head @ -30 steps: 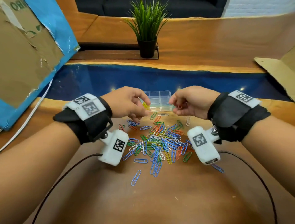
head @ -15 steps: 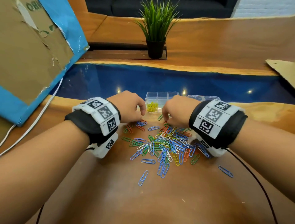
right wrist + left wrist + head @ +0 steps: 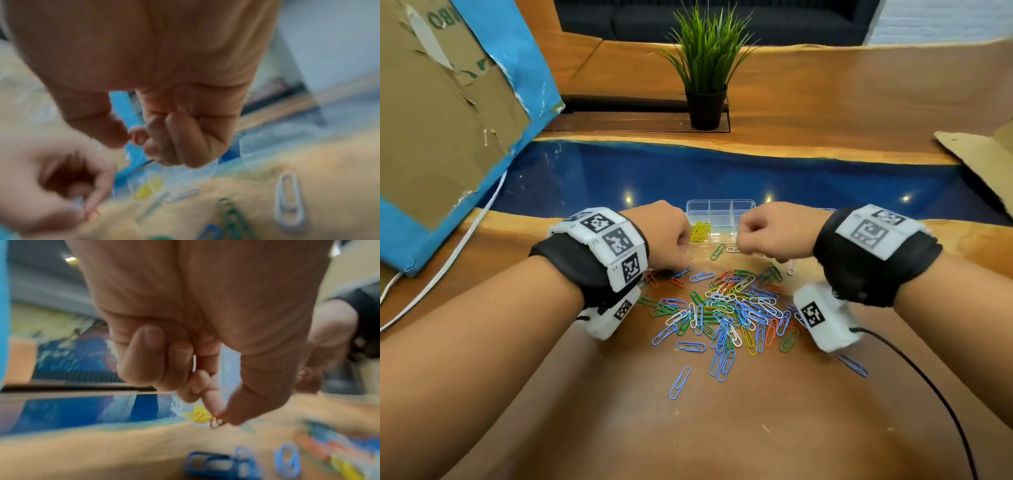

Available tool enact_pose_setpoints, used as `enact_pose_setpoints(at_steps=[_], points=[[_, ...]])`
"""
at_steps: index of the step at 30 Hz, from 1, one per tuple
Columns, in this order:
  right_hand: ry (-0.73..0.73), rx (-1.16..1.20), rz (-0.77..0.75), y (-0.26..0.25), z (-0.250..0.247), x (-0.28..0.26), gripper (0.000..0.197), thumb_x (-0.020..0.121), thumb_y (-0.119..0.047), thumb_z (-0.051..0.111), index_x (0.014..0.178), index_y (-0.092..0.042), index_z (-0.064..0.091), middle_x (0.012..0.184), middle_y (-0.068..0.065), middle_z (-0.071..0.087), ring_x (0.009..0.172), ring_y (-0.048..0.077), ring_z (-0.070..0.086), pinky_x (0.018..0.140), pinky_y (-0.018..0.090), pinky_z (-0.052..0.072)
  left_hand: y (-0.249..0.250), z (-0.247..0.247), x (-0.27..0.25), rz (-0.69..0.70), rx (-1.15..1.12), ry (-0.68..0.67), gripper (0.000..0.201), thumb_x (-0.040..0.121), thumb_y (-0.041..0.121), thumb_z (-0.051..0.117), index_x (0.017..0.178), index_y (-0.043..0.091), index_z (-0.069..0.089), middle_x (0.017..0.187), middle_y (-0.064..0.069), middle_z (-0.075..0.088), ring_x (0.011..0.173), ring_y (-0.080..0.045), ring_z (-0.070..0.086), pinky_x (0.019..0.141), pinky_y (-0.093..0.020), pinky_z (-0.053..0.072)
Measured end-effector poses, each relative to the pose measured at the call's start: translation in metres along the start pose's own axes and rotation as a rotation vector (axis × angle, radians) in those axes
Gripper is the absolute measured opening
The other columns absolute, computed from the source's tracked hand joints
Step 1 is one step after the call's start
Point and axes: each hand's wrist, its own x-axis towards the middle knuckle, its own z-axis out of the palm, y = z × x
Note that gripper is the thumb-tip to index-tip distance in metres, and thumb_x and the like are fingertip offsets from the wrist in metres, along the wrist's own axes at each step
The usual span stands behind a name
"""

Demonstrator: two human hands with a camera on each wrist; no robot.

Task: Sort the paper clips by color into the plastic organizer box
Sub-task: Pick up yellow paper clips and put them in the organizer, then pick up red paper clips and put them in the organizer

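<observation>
Left hand: the left hand (image 3: 666,236) is hovering over the near-left edge of the clip pile, fingers curled under; in the left wrist view thumb and forefinger are pinching a small orange-brown paper clip (image 3: 217,421), only its lower loop showing below the fingertips.
Right hand: the right hand (image 3: 768,230) is hanging in a loose fist just in front of the box; in the right wrist view its thumb (image 3: 111,134) is nearing the curled fingers, but motion blur is hiding whether anything is held, so I cannot tell.
Organizer box: the clear plastic organizer box (image 3: 719,205) is sitting on the table edge between the two hands, beyond the pile; its right end is being covered by the right hand.
Sorted clips: yellow paper clips (image 3: 701,232) are lying in the box's near-left compartment; the other compartments are too faint through the plastic to judge.
Clip pile: the mixed paper clips (image 3: 729,310) in blue, green, white, orange and yellow are lying scattered on the wooden table (image 3: 722,428), with strays around the edges.
White clip: a white paper clip (image 3: 289,199) is lying apart, near the right hand.
Wrist views: both are blurring heavily, and the palms are filling the upper halves.
Background: a potted plant (image 3: 705,68) is standing beyond the blue resin strip (image 3: 722,174); torn cardboard (image 3: 441,102) is being cut off at the left.
</observation>
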Motion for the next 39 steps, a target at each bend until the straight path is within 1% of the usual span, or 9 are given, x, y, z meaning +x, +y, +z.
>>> enact_pose_setpoints(at_steps=[4,8,11,15,19,25,30,33,39], points=[[-0.044,0.827,0.094,0.016,-0.009,-0.009,0.029,0.086,-0.003,0.032,0.058,-0.011,0.034,0.059,0.006,0.043,0.042,0.013,0.032,0.041,0.017,0.025,-0.008,-0.003,-0.002,-0.040,-0.438,-0.020,0.015,0.074,0.023,0.063,0.062,0.020,0.055,0.063,0.002,0.057,0.055,-0.016,0.049,0.055,-0.028,0.044],[-0.048,0.820,0.101,0.025,-0.007,-0.015,0.028,0.077,0.006,0.028,0.059,-0.015,0.032,0.057,0.003,0.038,0.043,0.012,0.025,0.039,0.014,0.018,-0.010,-0.001,-0.007,-0.025,-1.009,-0.052,0.025,0.078,-0.005,0.064,0.062,0.011,0.051,0.049,0.001,0.052,0.037,-0.007,0.033,0.038,-0.016,0.027],[-0.072,0.586,0.123,0.026,-0.004,-0.020,0.024,0.083,0.000,0.038,0.069,-0.018,0.044,0.058,0.002,0.040,0.046,0.013,0.028,0.038,0.013,0.023,-0.011,0.003,-0.008,-0.039,-1.187,-0.057,0.024,0.079,-0.012,0.055,0.072,0.011,0.054,0.044,0.003,0.049,0.034,-0.005,0.030,0.037,-0.014,0.021],[0.027,-0.153,0.030,0.025,0.005,-0.028,0.009,0.081,-0.024,0.061,0.072,-0.021,0.063,0.059,-0.009,0.053,0.054,0.007,0.046,0.048,0.019,0.035,-0.016,0.005,-0.006,-0.076,-0.853,0.015,0.016,0.083,0.002,0.055,0.081,0.017,0.060,0.044,0.010,0.040,0.040,-0.010,0.030,0.040,-0.016,0.026],[0.001,-0.374,0.042,0.021,0.015,-0.027,0.009,0.079,-0.029,0.065,0.073,-0.021,0.065,0.069,-0.005,0.061,0.071,0.014,0.055,0.063,0.022,0.042,-0.009,0.006,-0.009,0.009,-0.260,0.018,0.003,0.077,0.026,0.067,0.079,0.025,0.065,0.046,0.009,0.046,0.047,-0.002,0.042,0.058,-0.023,0.037],[-0.025,-0.326,0.063,0.015,0.012,-0.026,0.020,0.081,-0.032,0.058,0.066,-0.020,0.053,0.067,-0.004,0.054,0.072,0.019,0.053,0.065,0.025,0.039,-0.005,0.006,-0.010,-0.009,-0.010,-0.023,0.011,0.074,0.032,0.072,0.084,0.027,0.068,0.062,0.010,0.049,0.059,-0.003,0.046,0.057,-0.023,0.037],[-0.074,0.377,0.092,0.004,0.009,-0.016,0.022,0.084,-0.007,0.043,0.063,-0.014,0.041,0.060,0.009,0.046,0.047,0.019,0.035,0.045,0.021,0.027,0.001,0.008,-0.015,0.041,0.079,-0.040,0.011,0.075,0.032,0.071,0.085,0.029,0.069,0.066,0.012,0.044,0.072,-0.013,0.050,0.054,-0.023,0.034],[-0.110,0.589,0.040,-0.008,0.014,-0.011,0.016,0.061,-0.004,0.043,0.060,-0.018,0.035,0.052,0.004,0.045,0.040,0.012,0.030,0.043,0.015,0.020,0.002,0.008,-0.017,0.060,0.115,-0.019,0.005,0.077,0.030,0.066,0.073,0.030,0.063,0.061,0.011,0.042,0.069,-0.015,0.050,0.053,-0.023,0.034],[-0.107,0.341,-0.096,-0.035,0.021,-0.005,0.015,0.083,-0.002,0.047,0.084,-0.015,0.055,0.058,-0.004,0.044,0.049,0.010,0.039,0.041,0.018,0.031,0.000,0.013,-0.018,0.069,0.093,-0.008,0.005,0.072,0.027,0.063,0.068,0.024,0.060,0.057,0.009,0.047,0.058,-0.010,0.046,0.048,-0.020,0.032]])
